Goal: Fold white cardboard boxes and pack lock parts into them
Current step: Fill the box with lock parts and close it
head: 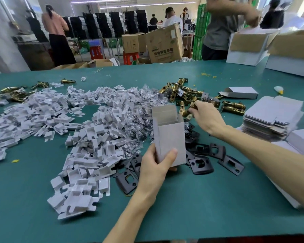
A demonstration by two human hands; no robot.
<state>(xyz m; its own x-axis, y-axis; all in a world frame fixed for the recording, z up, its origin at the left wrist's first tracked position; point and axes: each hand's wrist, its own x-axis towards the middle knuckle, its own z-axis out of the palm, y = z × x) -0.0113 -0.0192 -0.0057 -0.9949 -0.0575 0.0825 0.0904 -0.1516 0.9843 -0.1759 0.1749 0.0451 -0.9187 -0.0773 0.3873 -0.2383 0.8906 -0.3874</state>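
Observation:
My left hand grips the lower end of a folded white cardboard box that stands upright with its top flaps open. Just right of the box's open top, my right hand pinches a brass latch bolt. More brass latch bolts lie in a pile behind it. Black strike plates are scattered under and around the box. Small clear bags of screws form a heap to the left of the box.
A wide spread of white folded inserts covers the green table on the left. Flat box blanks are stacked at the right, with one folded box lying behind them. People stand among brown cartons beyond the table.

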